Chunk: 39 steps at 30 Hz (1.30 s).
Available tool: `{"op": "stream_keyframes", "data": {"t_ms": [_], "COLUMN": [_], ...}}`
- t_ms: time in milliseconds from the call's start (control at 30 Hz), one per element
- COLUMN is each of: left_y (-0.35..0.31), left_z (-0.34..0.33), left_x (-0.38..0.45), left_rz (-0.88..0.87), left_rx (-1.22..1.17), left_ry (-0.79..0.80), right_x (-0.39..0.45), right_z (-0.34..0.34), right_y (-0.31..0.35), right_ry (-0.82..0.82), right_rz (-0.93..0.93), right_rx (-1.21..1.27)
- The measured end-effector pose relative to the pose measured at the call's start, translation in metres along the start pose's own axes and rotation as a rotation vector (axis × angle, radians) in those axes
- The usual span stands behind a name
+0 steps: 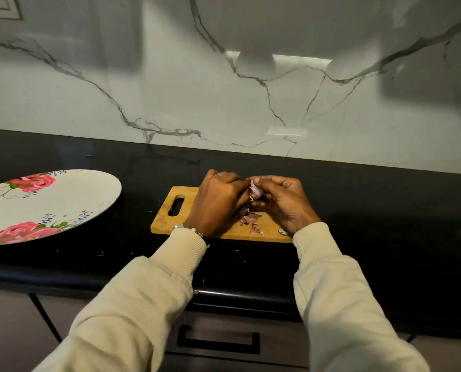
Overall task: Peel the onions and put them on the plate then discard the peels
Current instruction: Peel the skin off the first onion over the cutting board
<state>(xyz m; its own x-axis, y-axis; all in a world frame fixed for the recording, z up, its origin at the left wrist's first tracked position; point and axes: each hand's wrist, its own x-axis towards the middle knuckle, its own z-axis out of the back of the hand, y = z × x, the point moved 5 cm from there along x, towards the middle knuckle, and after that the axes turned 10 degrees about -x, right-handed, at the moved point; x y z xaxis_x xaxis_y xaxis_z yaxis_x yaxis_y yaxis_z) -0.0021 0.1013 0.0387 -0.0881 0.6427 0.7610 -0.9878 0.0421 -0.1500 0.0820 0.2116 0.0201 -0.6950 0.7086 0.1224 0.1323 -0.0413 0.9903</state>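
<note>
A wooden cutting board (pixel 170 220) lies near the middle of the black counter (pixel 358 210), its handle slot toward the left. Behind the counter's back edge rises a veined marble wall (pixel 224 89). Below the front edge, a drawer (pixel 218 342) with a dark handle.

A black stone counter (pixel 358 200) runs the full width below a marble-patterned wall. Toward its left end lies a large round plate (pixel 70 202) printed with pink roses, its left part cut off by the picture's edge. Near the middle, well apart from the plate, a wooden cutting board (pixel 170 218) lies flat, closer to the front edge than to the back edge, its handle slot toward the plate.
</note>
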Motion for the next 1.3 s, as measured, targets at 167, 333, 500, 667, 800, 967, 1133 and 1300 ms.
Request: {"op": "stream_keyframes", "data": {"t_ms": [167,333,500,667,800,967,1133,1300], "left_y": [-0.001,-0.001,0.0,0.009,0.016,0.016,0.026,0.03], "left_z": [-0.003,-0.004,0.0,0.004,0.008,0.013,0.016,0.015], "left_x": [0.001,0.001,0.001,0.002,0.003,0.003,-0.001,-0.004], "left_rz": [-0.019,0.004,0.069,0.211,0.368,0.42,0.538,0.522], "left_rx": [0.09,0.07,-0.033,-0.228,-0.392,-0.449,-0.421,-0.233], "left_ry": [-0.033,-0.064,-0.139,-0.168,-0.226,-0.26,-0.372,-0.397], "right_x": [0.0,0.0,0.0,-0.001,0.0,0.005,0.003,0.004], "right_z": [0.0,0.0,-0.001,0.0,0.002,0.005,0.004,0.004], "right_y": [0.0,0.0,0.0,0.001,0.001,-0.001,0.004,0.006], "right_ry": [-0.028,-0.021,-0.008,0.001,-0.002,-0.029,0.016,0.017], "right_rz": [-0.035,-0.053,-0.053,-0.039,-0.02,-0.008,0.03,0.028], "right_rx": [0.019,0.041,0.055,0.078,0.129,0.11,0.099,0.177]}}
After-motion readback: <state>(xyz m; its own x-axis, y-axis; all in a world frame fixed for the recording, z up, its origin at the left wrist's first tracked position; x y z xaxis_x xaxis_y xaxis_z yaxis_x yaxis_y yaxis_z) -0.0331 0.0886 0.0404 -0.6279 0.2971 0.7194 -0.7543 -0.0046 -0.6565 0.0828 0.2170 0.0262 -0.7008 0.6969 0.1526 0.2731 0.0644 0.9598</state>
